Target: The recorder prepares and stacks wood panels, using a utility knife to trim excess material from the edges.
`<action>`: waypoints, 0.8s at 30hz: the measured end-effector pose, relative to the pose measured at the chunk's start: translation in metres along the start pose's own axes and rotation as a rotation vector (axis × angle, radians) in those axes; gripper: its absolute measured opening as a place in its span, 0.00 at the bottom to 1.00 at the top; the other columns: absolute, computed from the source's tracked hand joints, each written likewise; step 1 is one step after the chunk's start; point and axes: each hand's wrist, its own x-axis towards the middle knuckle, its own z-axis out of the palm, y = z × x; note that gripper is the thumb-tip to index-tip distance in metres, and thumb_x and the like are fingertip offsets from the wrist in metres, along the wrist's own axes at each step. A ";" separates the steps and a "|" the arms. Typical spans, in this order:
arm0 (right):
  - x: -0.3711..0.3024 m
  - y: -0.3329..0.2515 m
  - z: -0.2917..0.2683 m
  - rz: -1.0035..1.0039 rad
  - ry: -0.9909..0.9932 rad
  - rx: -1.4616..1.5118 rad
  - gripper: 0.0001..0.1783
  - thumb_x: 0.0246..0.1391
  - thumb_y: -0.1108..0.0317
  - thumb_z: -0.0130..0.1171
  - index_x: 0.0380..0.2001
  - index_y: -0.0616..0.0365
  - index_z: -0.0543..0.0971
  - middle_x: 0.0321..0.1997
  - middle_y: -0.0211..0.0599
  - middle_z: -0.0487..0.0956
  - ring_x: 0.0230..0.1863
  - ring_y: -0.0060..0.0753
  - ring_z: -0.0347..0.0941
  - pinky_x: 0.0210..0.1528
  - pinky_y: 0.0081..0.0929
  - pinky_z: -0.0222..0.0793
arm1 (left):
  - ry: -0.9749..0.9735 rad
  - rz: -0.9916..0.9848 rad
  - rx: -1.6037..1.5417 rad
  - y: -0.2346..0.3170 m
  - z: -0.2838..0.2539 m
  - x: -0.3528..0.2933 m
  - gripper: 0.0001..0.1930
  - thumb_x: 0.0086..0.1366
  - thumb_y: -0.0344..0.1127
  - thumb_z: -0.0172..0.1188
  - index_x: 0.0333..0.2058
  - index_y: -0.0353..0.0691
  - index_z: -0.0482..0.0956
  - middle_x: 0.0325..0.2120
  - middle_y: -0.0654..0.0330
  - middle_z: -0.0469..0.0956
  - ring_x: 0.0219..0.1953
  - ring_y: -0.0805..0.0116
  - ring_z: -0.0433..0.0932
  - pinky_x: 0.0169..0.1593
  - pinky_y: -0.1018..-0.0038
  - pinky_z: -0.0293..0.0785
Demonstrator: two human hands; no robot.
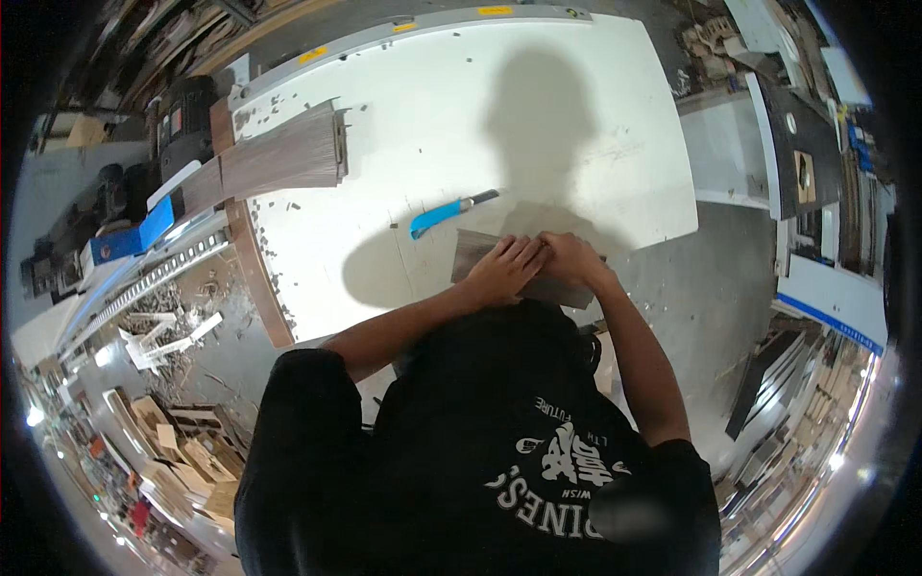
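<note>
A grey-brown wood-grain strip (470, 252) lies at the near edge of the white table, close against my body. My left hand (504, 271) rests over its middle, fingers bent together onto it. Beside it my right hand (573, 259) is closed on the strip, with its curled fingertips meeting the left hand's; what lies under them is hidden. Just beyond the strip, a blue utility knife (440, 217) lies untouched, its dark blade pointing right. To the far left sits a stack of similar wood-grain strips (283, 156).
The white table (615, 134) carries small dark scraps along its left side. A long metal straightedge (413, 31) runs along the far edge. A brown board (254, 278) borders the left edge. On the floor at left lie white offcuts (168, 338) and wood pieces (182, 437).
</note>
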 end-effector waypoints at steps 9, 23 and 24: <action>-0.030 0.055 0.040 -0.488 0.374 -0.270 0.24 0.45 0.60 0.79 0.45 0.54 0.83 0.43 0.41 0.82 0.49 0.53 0.80 0.52 0.50 0.76 | 0.160 -0.548 -0.344 -0.091 0.006 -0.024 0.19 0.70 0.47 0.64 0.52 0.41 0.83 0.57 0.54 0.82 0.64 0.49 0.76 0.74 0.58 0.62; -0.073 0.114 0.001 -0.214 0.759 -0.197 0.21 0.47 0.64 0.79 0.44 0.55 0.82 0.43 0.40 0.82 0.49 0.52 0.79 0.52 0.48 0.74 | -0.205 0.072 -0.355 -0.067 0.070 -0.056 0.30 0.68 0.38 0.62 0.70 0.49 0.72 0.59 0.50 0.78 0.71 0.51 0.68 0.80 0.46 0.51; -0.067 0.103 0.004 -0.237 0.766 -0.179 0.21 0.47 0.64 0.79 0.44 0.55 0.82 0.43 0.40 0.82 0.49 0.52 0.79 0.52 0.48 0.74 | -0.215 0.055 -0.334 -0.072 0.056 -0.058 0.30 0.68 0.38 0.62 0.70 0.49 0.72 0.59 0.50 0.78 0.71 0.51 0.68 0.80 0.46 0.51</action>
